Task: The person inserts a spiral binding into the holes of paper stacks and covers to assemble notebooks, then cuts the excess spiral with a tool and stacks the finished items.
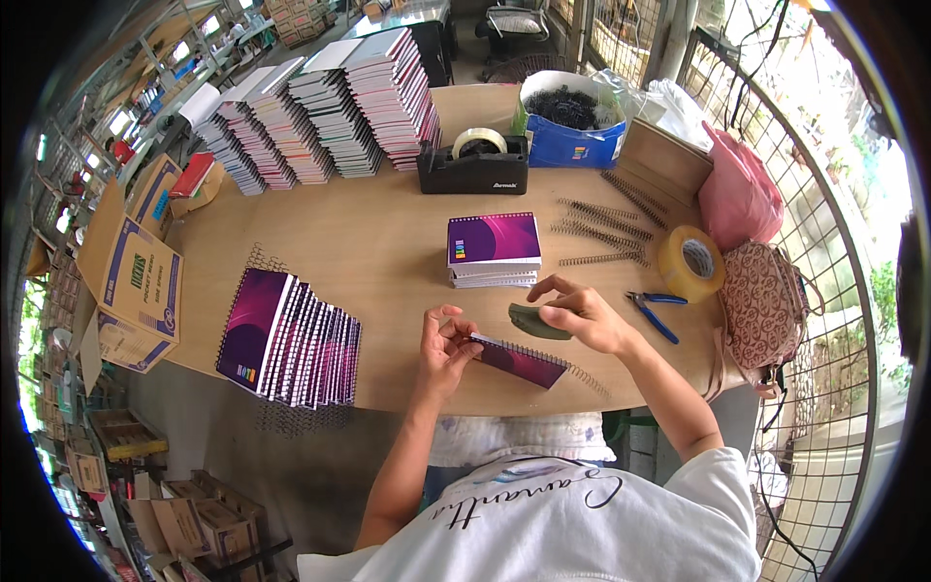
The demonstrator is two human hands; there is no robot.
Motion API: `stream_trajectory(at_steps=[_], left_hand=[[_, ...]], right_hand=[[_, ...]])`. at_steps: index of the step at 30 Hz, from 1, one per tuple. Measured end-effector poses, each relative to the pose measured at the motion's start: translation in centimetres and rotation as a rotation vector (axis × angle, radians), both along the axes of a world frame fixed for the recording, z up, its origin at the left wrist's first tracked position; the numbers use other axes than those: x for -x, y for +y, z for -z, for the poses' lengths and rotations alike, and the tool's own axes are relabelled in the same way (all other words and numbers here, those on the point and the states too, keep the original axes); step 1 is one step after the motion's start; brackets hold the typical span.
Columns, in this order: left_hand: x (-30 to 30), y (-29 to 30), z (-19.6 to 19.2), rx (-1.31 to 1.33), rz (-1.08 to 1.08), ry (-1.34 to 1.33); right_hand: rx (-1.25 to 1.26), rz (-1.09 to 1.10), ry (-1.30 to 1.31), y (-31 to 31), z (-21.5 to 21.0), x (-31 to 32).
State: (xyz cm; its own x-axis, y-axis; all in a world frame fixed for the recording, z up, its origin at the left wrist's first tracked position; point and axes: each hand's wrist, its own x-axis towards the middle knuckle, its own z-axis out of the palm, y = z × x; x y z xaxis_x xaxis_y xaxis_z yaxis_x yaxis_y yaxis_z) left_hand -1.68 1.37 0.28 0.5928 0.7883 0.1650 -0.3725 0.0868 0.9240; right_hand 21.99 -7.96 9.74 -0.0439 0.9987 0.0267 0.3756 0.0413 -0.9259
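Note:
My left hand (448, 351) pinches the left end of a small purple notebook (524, 364) above the table's near edge. A wire coil (586, 379) runs along the notebook's upper edge and sticks out past its right end. Just above it, my right hand (590, 318) grips a dark green, flat, slightly curved piece (539, 323) between thumb and fingers; its exact kind is unclear. Beyond my hands lies a short stack of purple notebooks (493, 240) with punched holes and no coils. At the left, a leaning row of coiled purple notebooks (308, 341) fans out, loose coil ends protruding.
Loose coils (603, 228), blue-handled pliers (654, 315) and a tape roll (691, 264) lie on the right, near a patterned bag (763, 306). A tape dispenser (473, 167), tall notebook stacks (391, 102) and a blue box (572, 145) of black coils stand behind. A carton (136, 291) sits left.

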Motion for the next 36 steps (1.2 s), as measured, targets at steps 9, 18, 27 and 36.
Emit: stream_trajectory(at_steps=[9,18,27,36], left_hand=[[-0.1,0.3,0.7,0.037,0.033,-0.018],[0.0,0.3,0.7,0.036,0.079,-0.026],[-0.9,0.3,0.6,-0.074,0.061,-0.069],[-0.8,0.0,0.2,-0.050,0.049,-0.011]], right_hand=[[0.143,-0.008,0.023,-0.4,1.1,0.7],[0.132,0.015,-0.181,0.0,1.3,0.9],[0.057,-0.093,0.124,-0.5,0.7,0.1],[0.070,-0.084,-0.216,0.4,1.5,0.6]])
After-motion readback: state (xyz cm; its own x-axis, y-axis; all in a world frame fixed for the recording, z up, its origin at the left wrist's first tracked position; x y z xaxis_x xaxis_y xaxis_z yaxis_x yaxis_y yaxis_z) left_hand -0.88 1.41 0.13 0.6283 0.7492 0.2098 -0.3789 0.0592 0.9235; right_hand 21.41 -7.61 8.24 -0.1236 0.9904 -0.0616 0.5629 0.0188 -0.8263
